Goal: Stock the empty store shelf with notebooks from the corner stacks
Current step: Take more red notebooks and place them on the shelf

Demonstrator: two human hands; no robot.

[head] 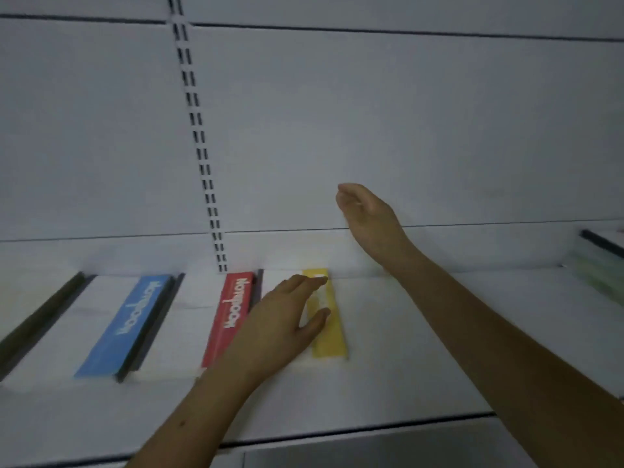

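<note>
Looking down at a white shelf (422,349) with three notebooks lying flat in a row. Left hand (287,319) resting open, palm down, on the notebook with the yellow band (332,336), fingers spread over its white cover. Right hand (364,211) hanging in the air farther back, loosely curled, holding nothing. Lying just left of the yellow one, the notebook with the red band (229,315); farther left, the notebook with the blue band (125,325). Showing at the far right edge, a blurred stack (601,265).

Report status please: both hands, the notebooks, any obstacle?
Left hand flat on yellow-banded notebook, open. Right hand raised, empty, fingers loosely curled. Blue and red notebooks shelved alongside. Shelf rightward unobstructed.
</note>
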